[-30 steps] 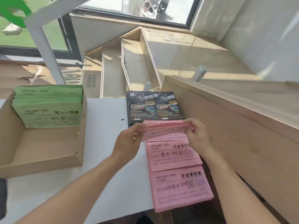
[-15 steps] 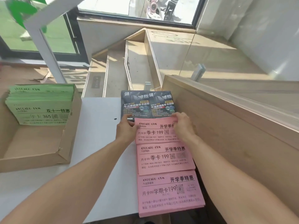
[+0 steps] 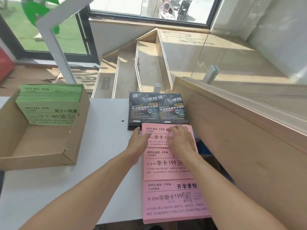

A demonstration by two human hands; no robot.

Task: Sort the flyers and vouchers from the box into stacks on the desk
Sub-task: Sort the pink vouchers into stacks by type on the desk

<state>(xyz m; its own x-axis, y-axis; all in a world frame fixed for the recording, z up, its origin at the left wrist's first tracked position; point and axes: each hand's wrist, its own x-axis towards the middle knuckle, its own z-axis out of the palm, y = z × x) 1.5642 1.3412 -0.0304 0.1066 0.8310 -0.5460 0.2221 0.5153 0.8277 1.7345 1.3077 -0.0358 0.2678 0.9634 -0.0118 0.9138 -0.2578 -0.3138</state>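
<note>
My right hand (image 3: 181, 140) flat, fingers straight, on farthest pink voucher stack (image 3: 167, 138); left hand (image 3: 138, 141) loose at its edge. Judgement: square edges gently. Green vouchers (image 3: 49, 107) wait in box (image 3: 33, 146).

The right hand (image 3: 181, 140) covers the right half of the print on the farthest pink voucher stack (image 3: 156, 137), and its forearm hides the title end of the middle pink stack (image 3: 166, 165). The small print on the green vouchers (image 3: 49, 117) in the box (image 3: 73, 146) is too blurred to read. The box's left side runs off the picture's edge. A tiny dark speck (image 3: 122, 121) on the table (image 3: 103, 130) cannot be identified.
</note>
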